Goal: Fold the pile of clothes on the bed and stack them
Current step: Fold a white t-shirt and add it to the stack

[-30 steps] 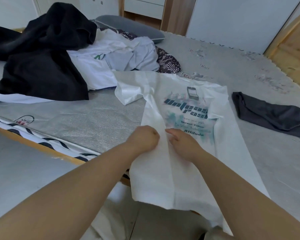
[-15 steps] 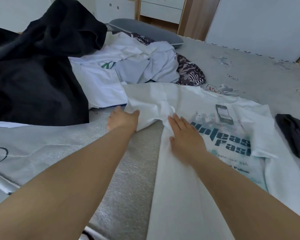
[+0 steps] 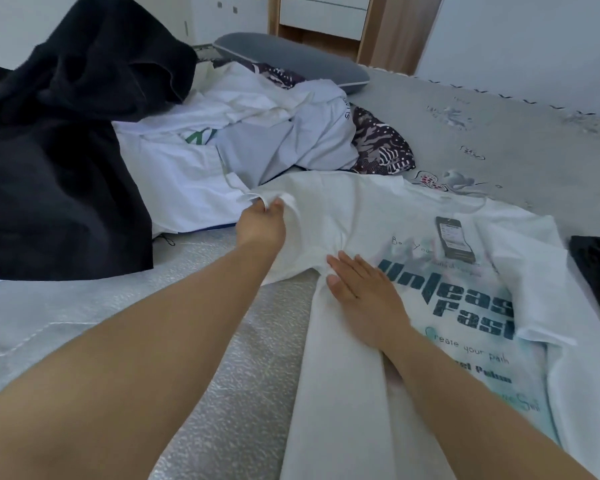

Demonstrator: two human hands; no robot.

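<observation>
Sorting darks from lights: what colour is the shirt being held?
White shirt, teal print; head view.

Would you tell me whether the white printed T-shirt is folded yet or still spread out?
Partly folded: the T-shirt has its side turned in, the left hand pinches a sleeve, the right hand presses it flat.

1 white printed t-shirt (image 3: 378, 216) spread flat; 1 heap of unfolded white and black clothes (image 3: 194, 147); 1 dark grey garment (image 3: 596, 268) at right; 1 grey pillow (image 3: 291, 60); 2 bare hands, left hand (image 3: 262, 225) & right hand (image 3: 364, 294).
</observation>
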